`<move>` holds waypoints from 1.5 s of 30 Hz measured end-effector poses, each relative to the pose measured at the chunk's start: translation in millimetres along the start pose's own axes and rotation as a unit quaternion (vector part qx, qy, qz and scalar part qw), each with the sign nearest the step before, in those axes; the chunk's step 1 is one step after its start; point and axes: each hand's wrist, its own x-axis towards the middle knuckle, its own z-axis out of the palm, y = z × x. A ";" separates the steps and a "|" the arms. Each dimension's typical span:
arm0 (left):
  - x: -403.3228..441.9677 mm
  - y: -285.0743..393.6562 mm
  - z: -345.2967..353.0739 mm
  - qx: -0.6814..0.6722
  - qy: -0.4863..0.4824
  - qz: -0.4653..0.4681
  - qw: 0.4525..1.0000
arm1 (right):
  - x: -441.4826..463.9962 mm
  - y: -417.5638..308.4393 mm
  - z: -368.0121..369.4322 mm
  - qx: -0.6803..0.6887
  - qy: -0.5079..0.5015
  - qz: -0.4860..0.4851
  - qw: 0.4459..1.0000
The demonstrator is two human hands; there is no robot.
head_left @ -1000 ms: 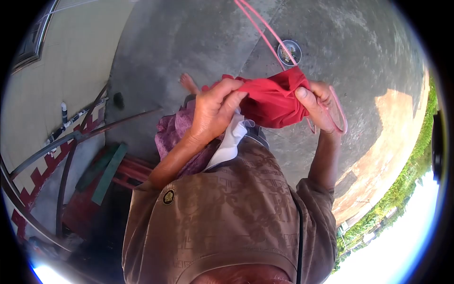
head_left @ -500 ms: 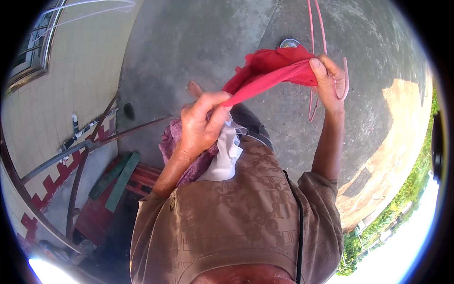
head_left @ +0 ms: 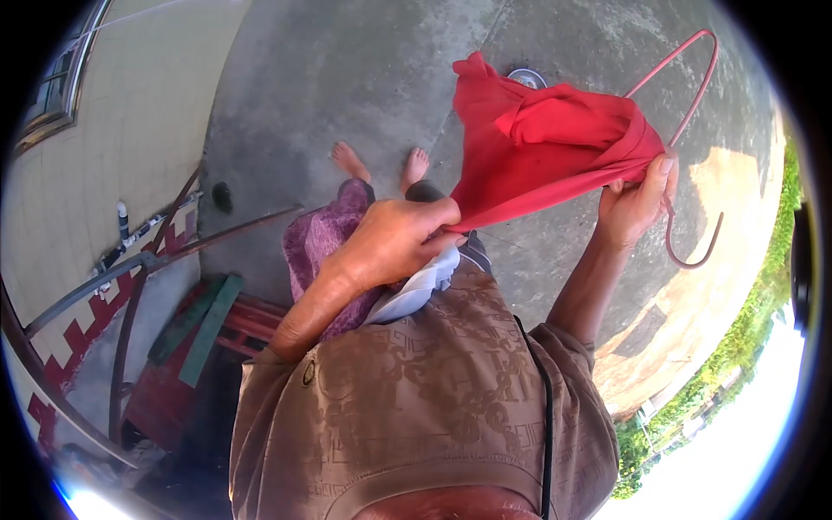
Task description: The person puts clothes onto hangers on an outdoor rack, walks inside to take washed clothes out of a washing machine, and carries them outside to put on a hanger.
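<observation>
Evidently, the step in hand is the spreading of a red cloth [head_left: 542, 156] between two hands beside a pink hanger [head_left: 693, 113]. The left hand [head_left: 403, 234], near the centre of the frame, is clamping on the cloth's lower-left corner, thumb and fingers closing over the fabric. At right of centre, the right hand [head_left: 637, 204] is gripping the cloth's right end, its thumb pressing on the edge where the hanger is passing; how its hidden fingers are dividing cloth and wire, I cannot tell. The cloth is slanting across the upper middle and right of the frame, its lower edge running fairly taut between the hands while its upper part is bunching into folds. The hanger's rounded end is rising at upper right, and its open hook is curving out below and right of the right hand. A purple cloth [head_left: 325, 234] and a white cloth [head_left: 416, 290] are hanging by the left forearm and hand.

Judging from this, the next move is calling for a secure right-hand hold on wire and fabric together, and for the left hand to be opening the folds without letting the hook snag.
</observation>
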 end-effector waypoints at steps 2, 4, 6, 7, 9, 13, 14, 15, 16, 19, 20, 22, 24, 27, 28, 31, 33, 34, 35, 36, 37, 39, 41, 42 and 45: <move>-2.2 -3.2 1.4 -0.006 -0.015 -0.008 1.000 | -2.8 8.0 -13.6 -0.001 0.048 -0.049 0.998; -3.4 -5.5 2.1 -0.016 -0.020 -0.023 0.999 | -7.8 -11.6 -12.7 0.006 0.061 -0.132 0.989; -6.1 -8.4 6.1 -0.013 0.003 -0.017 1.000 | -8.7 -31.9 -9.3 -0.032 0.030 -0.217 0.975; -6.5 -8.6 6.5 -0.009 0.021 -0.010 1.000 | -3.0 -25.9 -11.1 -0.094 0.028 -0.214 0.972; -7.4 -2.6 -0.2 -0.010 0.003 -0.059 0.998 | 7.8 -13.2 -16.5 -0.155 0.045 -0.177 0.971; -13.0 -9.6 1.3 0.019 0.034 -0.092 0.995 | 0.8 -18.8 -16.1 0.087 -0.052 -0.116 0.988; -13.7 -6.6 1.3 0.044 0.050 -0.095 0.993 | 2.6 -12.5 -17.4 0.011 -0.022 -0.133 0.991; -12.2 -2.0 -1.3 0.039 0.036 -0.093 0.994 | 4.6 1.4 -30.2 -0.149 0.034 -0.144 0.978; -11.4 2.0 -3.5 0.014 0.045 -0.120 0.992 | 6.5 3.7 -38.0 -0.254 0.062 -0.143 0.955; -13.6 1.1 5.9 0.040 0.150 -0.115 0.981 | 4.3 -6.3 -39.8 -0.165 0.043 -0.122 0.978; -9.5 -2.4 7.1 0.053 0.191 -0.125 0.972 | 2.0 -10.7 -37.4 -0.161 0.020 -0.091 0.983; -7.2 6.4 8.3 -0.003 0.220 -0.181 0.959 | -0.7 -17.0 -37.8 -0.166 -0.005 -0.019 0.986; -7.3 11.4 8.1 -0.050 0.235 -0.185 0.953 | 0.2 -25.1 -32.9 -0.169 -0.015 0.023 0.985; -4.5 3.9 10.0 -0.043 0.246 -0.132 0.959 | 0.8 -51.4 -19.4 0.042 0.027 0.115 0.992; -4.7 1.2 13.2 -0.069 0.239 -0.148 0.957 | 4.7 -57.9 -19.7 0.088 0.021 0.121 0.989; 1.9 -14.9 16.8 -0.051 0.157 -0.078 0.983 | 13.2 -87.0 -16.6 0.202 -0.057 0.114 0.971; 4.7 -5.0 16.3 -0.077 0.133 -0.100 0.983 | 14.2 -106.6 -14.1 0.271 -0.058 0.087 0.957; 6.3 -3.2 13.9 -0.098 0.086 -0.136 0.982 | 16.8 -114.1 -16.0 0.271 -0.060 0.084 0.957; 8.8 -2.8 11.8 -0.118 0.040 -0.172 0.977 | 22.1 -120.6 -20.4 0.347 -0.122 0.075 0.927; 11.0 -3.3 10.9 -0.118 0.045 -0.169 0.977 | 27.7 -127.5 -24.5 0.419 -0.184 0.066 0.887; 12.9 -4.0 10.9 -0.145 0.024 -0.170 0.974 | 31.4 -136.2 -25.9 0.485 -0.245 0.058 0.837; 13.8 -5.1 10.9 -0.173 0.009 -0.169 0.970 | 26.7 -166.9 -27.6 0.471 -0.252 0.034 0.845; 15.3 -5.6 10.7 -0.105 0.017 -0.140 0.984 | 33.1 -189.0 -41.3 0.489 -0.334 0.000 0.806; 15.8 -9.0 11.2 -0.104 0.026 -0.140 0.984 | 36.9 -198.9 -49.3 0.494 -0.380 -0.018 0.782; 21.5 -14.7 15.2 0.006 0.088 -0.119 0.989 | 42.4 -225.3 -66.7 0.453 -0.437 -0.089 0.772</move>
